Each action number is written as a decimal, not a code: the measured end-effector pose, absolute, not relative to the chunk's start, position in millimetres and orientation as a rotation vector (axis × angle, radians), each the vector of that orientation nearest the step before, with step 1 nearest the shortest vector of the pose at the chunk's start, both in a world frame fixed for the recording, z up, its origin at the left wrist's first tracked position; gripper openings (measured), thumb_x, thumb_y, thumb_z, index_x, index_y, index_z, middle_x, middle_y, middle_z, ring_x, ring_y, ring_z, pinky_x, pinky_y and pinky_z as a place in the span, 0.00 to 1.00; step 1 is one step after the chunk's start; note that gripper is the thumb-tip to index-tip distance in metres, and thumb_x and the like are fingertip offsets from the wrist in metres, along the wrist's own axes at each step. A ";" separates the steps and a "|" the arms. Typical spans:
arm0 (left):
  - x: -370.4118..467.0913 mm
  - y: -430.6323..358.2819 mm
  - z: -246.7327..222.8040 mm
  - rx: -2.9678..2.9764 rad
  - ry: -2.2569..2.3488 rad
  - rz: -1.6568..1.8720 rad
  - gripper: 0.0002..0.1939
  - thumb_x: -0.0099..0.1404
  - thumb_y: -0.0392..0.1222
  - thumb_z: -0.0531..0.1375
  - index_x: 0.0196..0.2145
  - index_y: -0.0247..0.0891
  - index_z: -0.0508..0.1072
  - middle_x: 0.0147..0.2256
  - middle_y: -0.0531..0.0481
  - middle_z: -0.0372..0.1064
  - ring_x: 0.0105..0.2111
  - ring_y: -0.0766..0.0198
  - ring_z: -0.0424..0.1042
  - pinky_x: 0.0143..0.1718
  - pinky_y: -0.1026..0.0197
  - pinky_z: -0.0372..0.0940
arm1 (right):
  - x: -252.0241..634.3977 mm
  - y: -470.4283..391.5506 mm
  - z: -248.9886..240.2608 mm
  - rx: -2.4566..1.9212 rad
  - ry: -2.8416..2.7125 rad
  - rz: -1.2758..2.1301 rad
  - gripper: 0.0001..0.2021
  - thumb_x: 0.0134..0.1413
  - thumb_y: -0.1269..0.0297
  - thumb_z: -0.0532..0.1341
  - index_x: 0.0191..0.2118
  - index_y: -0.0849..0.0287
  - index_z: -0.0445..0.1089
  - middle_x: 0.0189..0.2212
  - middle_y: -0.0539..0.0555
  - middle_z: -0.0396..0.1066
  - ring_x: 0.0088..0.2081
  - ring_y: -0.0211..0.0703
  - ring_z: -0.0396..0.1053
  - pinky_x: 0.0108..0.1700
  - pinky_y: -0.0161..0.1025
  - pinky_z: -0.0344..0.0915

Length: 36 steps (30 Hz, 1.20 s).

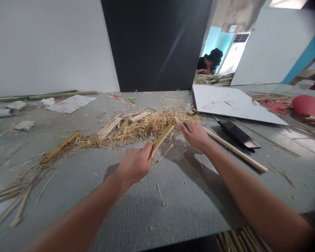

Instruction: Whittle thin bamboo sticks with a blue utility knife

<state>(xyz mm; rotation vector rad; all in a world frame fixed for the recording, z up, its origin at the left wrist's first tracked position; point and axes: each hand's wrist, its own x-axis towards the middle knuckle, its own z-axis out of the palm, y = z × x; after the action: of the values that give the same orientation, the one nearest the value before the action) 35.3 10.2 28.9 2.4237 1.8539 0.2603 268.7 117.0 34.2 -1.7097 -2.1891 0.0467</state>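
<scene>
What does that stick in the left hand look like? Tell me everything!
The bamboo strip is a flat, yellow-green sliver, like split bamboo, straight and narrow. It tilts up and away to the right. The left hand pinches its near end; its far end points toward the pile of shavings. The right hand is close beside it, apart.

Views: one only, worn on the person's head.
Facing: forward and down across the grey floor mat (152, 210), toward the black wall panel (157, 45).
Nearness: close; both forearms run in from the bottom edge, left hand (133, 164) and right hand (195, 134) mid-frame.
Far reach: a doorway at upper right, another person (210, 61) small beyond it.
</scene>
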 end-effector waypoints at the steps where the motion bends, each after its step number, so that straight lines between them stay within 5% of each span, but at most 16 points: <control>1: 36.1 9.0 29.1 2.425 1.847 0.271 0.18 0.70 0.49 0.42 0.47 0.38 0.65 0.31 0.43 0.74 0.29 0.54 0.73 0.31 0.56 0.60 | 275.8 123.2 33.4 -1.746 -2.159 0.045 0.24 0.66 0.48 0.40 0.34 0.58 0.65 0.29 0.58 0.71 0.31 0.49 0.66 0.28 0.39 0.47; 11: 32.9 16.3 23.0 2.375 1.923 0.309 0.18 0.70 0.49 0.41 0.44 0.38 0.66 0.31 0.44 0.73 0.29 0.53 0.74 0.31 0.57 0.60 | 234.0 73.2 38.7 -1.379 -2.368 0.083 0.22 0.66 0.49 0.39 0.37 0.57 0.62 0.26 0.54 0.70 0.26 0.43 0.64 0.27 0.39 0.45; 17: 31.2 19.2 18.9 2.354 1.965 0.290 0.17 0.70 0.47 0.43 0.45 0.38 0.65 0.34 0.41 0.75 0.33 0.51 0.74 0.34 0.55 0.61 | 212.5 48.8 37.8 -1.288 -2.618 -0.026 0.21 0.64 0.47 0.43 0.41 0.57 0.64 0.32 0.56 0.73 0.27 0.44 0.65 0.27 0.40 0.42; 28: 31.6 16.8 23.0 2.406 1.825 0.277 0.19 0.71 0.50 0.40 0.43 0.39 0.64 0.31 0.46 0.73 0.29 0.55 0.73 0.28 0.59 0.55 | 260.5 104.1 36.1 -1.538 -2.362 0.034 0.21 0.65 0.49 0.42 0.34 0.57 0.64 0.26 0.55 0.68 0.29 0.45 0.64 0.28 0.39 0.45; 36: 28.9 18.9 18.3 2.363 1.921 0.378 0.18 0.71 0.49 0.40 0.41 0.38 0.65 0.30 0.45 0.73 0.29 0.55 0.73 0.28 0.59 0.56 | 231.1 70.6 38.7 -1.340 -2.287 0.099 0.20 0.67 0.50 0.40 0.35 0.58 0.61 0.25 0.53 0.68 0.26 0.42 0.63 0.27 0.38 0.46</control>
<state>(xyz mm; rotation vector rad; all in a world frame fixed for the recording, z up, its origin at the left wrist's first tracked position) 28.9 18.9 18.3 2.3631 1.9207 0.3784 231.1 70.6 38.7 -1.3398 -2.2872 0.0987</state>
